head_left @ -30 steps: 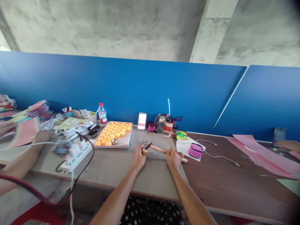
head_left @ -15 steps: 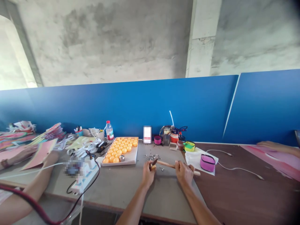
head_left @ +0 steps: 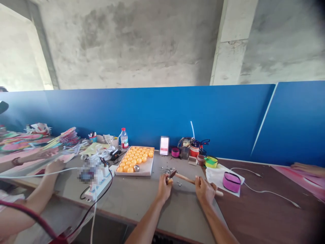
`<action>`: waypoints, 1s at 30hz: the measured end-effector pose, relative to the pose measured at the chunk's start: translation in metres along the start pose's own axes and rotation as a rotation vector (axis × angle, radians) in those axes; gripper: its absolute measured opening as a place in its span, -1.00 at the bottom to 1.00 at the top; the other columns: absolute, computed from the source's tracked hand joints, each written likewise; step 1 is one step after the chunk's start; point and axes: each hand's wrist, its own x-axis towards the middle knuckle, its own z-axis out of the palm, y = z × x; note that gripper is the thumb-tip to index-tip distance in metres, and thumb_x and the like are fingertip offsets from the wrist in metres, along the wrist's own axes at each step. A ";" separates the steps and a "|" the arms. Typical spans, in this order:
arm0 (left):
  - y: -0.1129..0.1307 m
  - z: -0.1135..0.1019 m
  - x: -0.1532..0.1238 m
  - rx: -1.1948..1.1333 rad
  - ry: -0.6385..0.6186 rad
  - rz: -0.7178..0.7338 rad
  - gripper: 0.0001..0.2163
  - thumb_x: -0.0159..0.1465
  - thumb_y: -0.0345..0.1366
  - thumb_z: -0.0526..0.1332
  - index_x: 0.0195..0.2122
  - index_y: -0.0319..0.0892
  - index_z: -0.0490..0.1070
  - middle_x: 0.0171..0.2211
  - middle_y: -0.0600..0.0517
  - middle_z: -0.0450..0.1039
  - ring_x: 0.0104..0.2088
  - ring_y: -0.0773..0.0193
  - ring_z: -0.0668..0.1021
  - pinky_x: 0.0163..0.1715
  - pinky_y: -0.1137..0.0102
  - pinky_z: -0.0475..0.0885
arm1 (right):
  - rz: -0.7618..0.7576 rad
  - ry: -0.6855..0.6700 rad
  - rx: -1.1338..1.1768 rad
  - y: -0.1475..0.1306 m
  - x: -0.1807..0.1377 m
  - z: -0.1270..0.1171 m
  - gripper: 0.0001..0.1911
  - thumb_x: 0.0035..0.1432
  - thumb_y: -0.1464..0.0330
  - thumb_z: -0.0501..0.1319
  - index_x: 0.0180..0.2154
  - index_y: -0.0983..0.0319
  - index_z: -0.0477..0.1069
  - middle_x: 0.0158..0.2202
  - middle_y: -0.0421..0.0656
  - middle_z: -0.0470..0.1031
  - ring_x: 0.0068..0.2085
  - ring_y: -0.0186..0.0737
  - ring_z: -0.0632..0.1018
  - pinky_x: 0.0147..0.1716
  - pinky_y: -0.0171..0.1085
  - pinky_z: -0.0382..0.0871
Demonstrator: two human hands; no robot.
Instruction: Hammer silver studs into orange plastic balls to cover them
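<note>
Pink sheet [head_left: 68, 158]: sitting lower than half a second ago, by a co-worker's hand [head_left: 54, 166].
Right hand [head_left: 204, 191]: I'm gripping the hammer [head_left: 185, 178] handle.
Hammer head: hovering just beside my left hand [head_left: 164, 188].
Left hand: I'm pinching a yellowish piece [head_left: 170, 181].
Silver bits [head_left: 169, 170]: lying just beyond.

Item count: desk [head_left: 137, 200]

The person is showing one left hand [head_left: 164, 190] and one right hand [head_left: 205, 191]. One dark-tipped tool [head_left: 172, 174], one wooden handle [head_left: 186, 178], one bottle [head_left: 124, 140], one tray [head_left: 146, 168] and one silver ball [head_left: 136, 168] are appearing. Orange balls [head_left: 139, 160] are exceeding twenty; small metal pieces [head_left: 169, 170] are proving too tiny to count.
</note>
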 end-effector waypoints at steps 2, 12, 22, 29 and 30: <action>0.000 0.000 0.000 0.007 -0.012 0.010 -0.76 -0.04 -0.44 0.18 -0.30 -0.16 0.40 -0.37 0.03 0.36 -0.35 0.26 0.38 -0.25 0.33 0.28 | 0.011 -0.014 0.007 0.001 0.000 0.001 -0.50 0.24 0.18 -0.15 -0.59 0.23 0.34 -0.63 -0.21 0.40 -0.55 -0.34 0.34 -0.27 -0.25 0.00; 0.003 0.001 -0.004 -0.015 -0.003 -0.036 -0.73 -0.06 -0.48 0.19 -0.28 -0.17 0.41 -0.31 -0.02 0.38 -0.32 0.23 0.40 -0.23 0.33 0.28 | -0.034 -0.027 -0.014 0.005 -0.001 0.002 -0.49 0.23 0.17 -0.15 -0.58 0.25 0.34 -0.63 -0.18 0.41 -0.57 -0.33 0.34 -0.26 -0.25 0.00; 0.001 -0.001 0.000 0.106 -0.062 0.035 -0.74 -0.01 -0.46 0.16 -0.24 -0.22 0.37 -0.27 -0.03 0.40 -0.24 0.21 0.42 -0.16 0.30 0.27 | 0.004 0.013 0.005 0.001 0.002 0.001 -0.47 0.26 0.19 -0.16 -0.60 0.25 0.35 -0.65 -0.20 0.39 -0.58 -0.37 0.31 -0.29 -0.28 0.00; 0.001 -0.001 0.000 0.055 -0.049 0.029 -0.77 0.01 -0.43 0.18 -0.26 -0.22 0.39 -0.31 -0.04 0.41 -0.27 0.19 0.43 -0.18 0.29 0.28 | -0.012 0.011 0.015 0.002 0.001 -0.001 -0.51 0.24 0.17 -0.11 -0.61 0.25 0.31 -0.64 -0.20 0.38 -0.56 -0.37 0.31 -0.28 -0.29 0.00; 0.001 -0.001 0.000 0.039 -0.042 0.030 -0.77 0.00 -0.44 0.19 -0.27 -0.21 0.39 -0.31 -0.03 0.41 -0.27 0.20 0.43 -0.17 0.29 0.27 | -0.008 0.013 0.016 0.002 0.001 -0.001 -0.50 0.24 0.18 -0.13 -0.61 0.25 0.31 -0.64 -0.20 0.38 -0.56 -0.37 0.30 -0.29 -0.29 0.00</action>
